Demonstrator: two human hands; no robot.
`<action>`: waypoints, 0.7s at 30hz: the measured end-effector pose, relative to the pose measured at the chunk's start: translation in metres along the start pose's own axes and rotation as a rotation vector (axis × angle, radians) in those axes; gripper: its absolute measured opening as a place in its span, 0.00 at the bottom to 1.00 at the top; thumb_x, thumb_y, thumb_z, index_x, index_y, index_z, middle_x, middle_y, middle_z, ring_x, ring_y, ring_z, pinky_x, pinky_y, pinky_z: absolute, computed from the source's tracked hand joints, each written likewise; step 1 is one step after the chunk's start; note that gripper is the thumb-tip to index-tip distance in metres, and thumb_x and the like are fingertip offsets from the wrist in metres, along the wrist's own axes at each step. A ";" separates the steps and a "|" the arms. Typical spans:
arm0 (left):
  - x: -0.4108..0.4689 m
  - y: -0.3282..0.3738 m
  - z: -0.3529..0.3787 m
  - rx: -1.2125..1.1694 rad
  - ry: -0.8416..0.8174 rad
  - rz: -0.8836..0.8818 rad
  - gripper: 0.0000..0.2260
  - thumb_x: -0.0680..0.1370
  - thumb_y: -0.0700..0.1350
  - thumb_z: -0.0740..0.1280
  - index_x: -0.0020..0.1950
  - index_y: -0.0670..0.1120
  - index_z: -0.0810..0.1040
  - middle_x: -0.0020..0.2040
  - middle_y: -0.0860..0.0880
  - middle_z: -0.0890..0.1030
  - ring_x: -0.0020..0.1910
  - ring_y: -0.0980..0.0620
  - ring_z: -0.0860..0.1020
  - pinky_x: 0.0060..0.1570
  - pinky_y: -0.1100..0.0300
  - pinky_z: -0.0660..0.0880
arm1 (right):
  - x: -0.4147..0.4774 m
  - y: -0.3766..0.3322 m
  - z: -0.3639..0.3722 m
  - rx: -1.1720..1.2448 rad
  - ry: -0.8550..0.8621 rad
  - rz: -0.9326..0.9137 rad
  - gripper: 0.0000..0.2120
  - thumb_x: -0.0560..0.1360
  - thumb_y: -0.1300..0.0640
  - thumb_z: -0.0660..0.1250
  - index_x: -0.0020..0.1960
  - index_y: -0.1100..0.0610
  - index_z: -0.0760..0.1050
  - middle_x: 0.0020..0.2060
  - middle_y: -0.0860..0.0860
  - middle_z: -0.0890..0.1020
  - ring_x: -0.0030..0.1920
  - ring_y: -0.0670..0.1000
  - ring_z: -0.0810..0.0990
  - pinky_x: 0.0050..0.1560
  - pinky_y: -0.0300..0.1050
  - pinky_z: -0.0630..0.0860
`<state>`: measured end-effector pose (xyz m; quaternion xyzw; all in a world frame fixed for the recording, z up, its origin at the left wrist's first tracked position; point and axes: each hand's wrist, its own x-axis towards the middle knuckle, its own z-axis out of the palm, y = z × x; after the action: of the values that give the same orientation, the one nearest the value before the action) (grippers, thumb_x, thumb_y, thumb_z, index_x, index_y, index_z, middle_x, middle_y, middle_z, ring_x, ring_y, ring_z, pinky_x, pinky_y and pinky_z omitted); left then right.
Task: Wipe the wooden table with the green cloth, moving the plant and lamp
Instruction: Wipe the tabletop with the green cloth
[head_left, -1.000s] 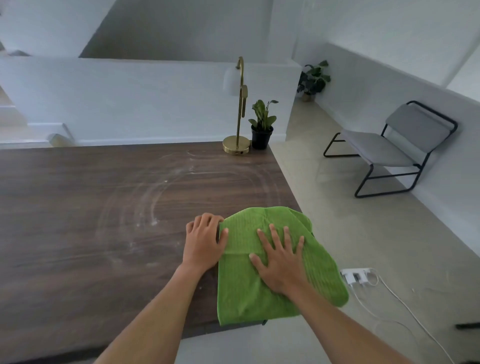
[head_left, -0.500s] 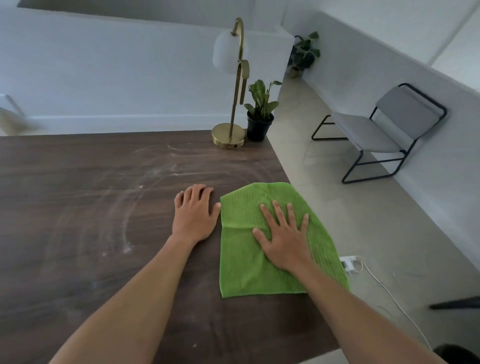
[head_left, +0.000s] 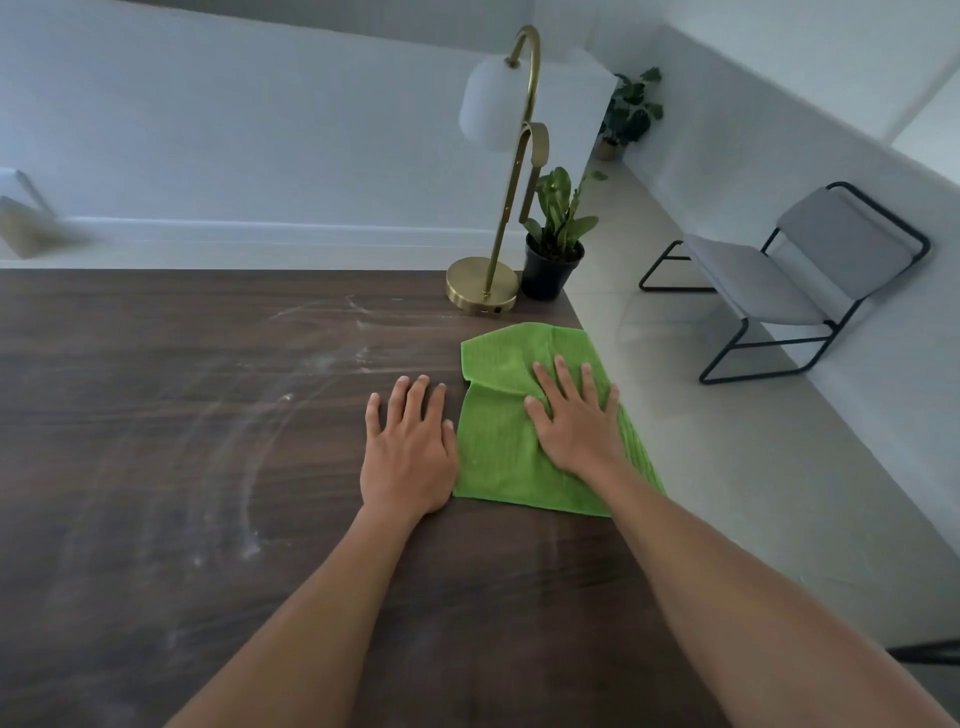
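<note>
So both hands are flat on the dark wooden desk (head_left: 156, 467) here, nothing being gripped at all. The right hand (head_left: 576, 421) is pressed palm-down on the green cloth (head_left: 498, 447) with fingers spread, so its grip is open, just pinning the fabric. The cloth sits near the desk's right edge toward the far corner, and its right side seems to hang a bit over that edge. There's a fold or crease across it right by the fingertips. The left hand (head_left: 408, 452) lies flat on the bare wood just beside the cloth's left edge, fingers extended, grip open too, thumb side about touching the fabric. Off to the left of that hand you can see whitish, dusty smear arcs (head_left: 260, 415) across the wood. In the far right corner stands the brass lamp (head_left: 498, 218) with its white shade, and the small plant (head_left: 556, 244) in a black pot sits right next to its base, both a little beyond the cloth. A grey chair (head_left: 789, 275) is on the floor off to the right.
</note>
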<state>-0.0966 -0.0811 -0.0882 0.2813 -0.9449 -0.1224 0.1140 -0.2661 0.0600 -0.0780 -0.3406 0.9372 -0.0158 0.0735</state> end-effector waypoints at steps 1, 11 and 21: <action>0.000 0.000 0.000 -0.008 -0.004 -0.002 0.25 0.81 0.53 0.46 0.77 0.48 0.59 0.78 0.48 0.58 0.78 0.49 0.50 0.76 0.44 0.46 | -0.005 -0.001 0.000 0.017 0.002 -0.028 0.27 0.80 0.37 0.38 0.78 0.40 0.41 0.78 0.45 0.41 0.78 0.55 0.37 0.75 0.66 0.38; -0.016 -0.006 -0.007 -0.005 -0.028 -0.028 0.28 0.80 0.56 0.42 0.77 0.48 0.60 0.78 0.49 0.59 0.78 0.49 0.51 0.76 0.45 0.47 | -0.067 0.008 0.001 0.209 0.107 -0.098 0.15 0.76 0.56 0.58 0.62 0.49 0.69 0.60 0.46 0.70 0.64 0.49 0.65 0.68 0.52 0.67; 0.014 0.010 0.001 -0.049 0.050 -0.135 0.27 0.81 0.56 0.46 0.77 0.46 0.62 0.77 0.48 0.62 0.78 0.50 0.54 0.77 0.49 0.47 | 0.039 -0.004 -0.016 0.106 0.062 -0.162 0.29 0.76 0.34 0.46 0.66 0.50 0.67 0.69 0.49 0.67 0.72 0.58 0.63 0.76 0.65 0.49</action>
<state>-0.1134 -0.0809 -0.0843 0.3443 -0.9174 -0.1459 0.1362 -0.2953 0.0315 -0.0670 -0.4103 0.9062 -0.0819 0.0610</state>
